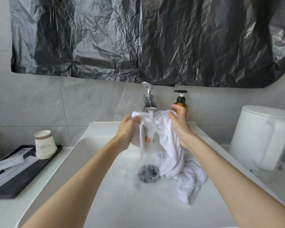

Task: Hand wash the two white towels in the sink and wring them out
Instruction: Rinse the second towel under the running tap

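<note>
We hold one white towel (167,134) bunched up between our two hands, lifted above the basin and right under the running water (150,119). Our left hand (128,130) is clenched round the towel's left end, thumb on top and fingers wrapped underneath. Our right hand (178,124) grasps the thicker bunch on the other side, fingers curled into the cloth and the thumb raised. A small orange mark (148,139) shows on the cloth just below our left thumb. From under our right hand the towel hangs down in a long fold until it reaches the basin floor. There, below and a little to the right of our right wrist, more white towelling (193,178) lies crumpled and wet; we cannot tell whether it is the second towel or the tail of the one we hold. The drain (149,174) sits straight below the gap between our hands, with water splashing round it in the white sink (104,163). Just beyond our hands stands the chrome faucet (148,99), and behind our right thumb an amber soap bottle (182,104) with a black pump. Well off to the right of our right arm stands a white kettle (262,139). Out past our left arm a black tray (25,176) carries stacked paper cups (45,144) and some white packets (8,162). Above everything, crinkled black plastic sheeting (138,38) hangs on the grey tiled wall (31,102).
</note>
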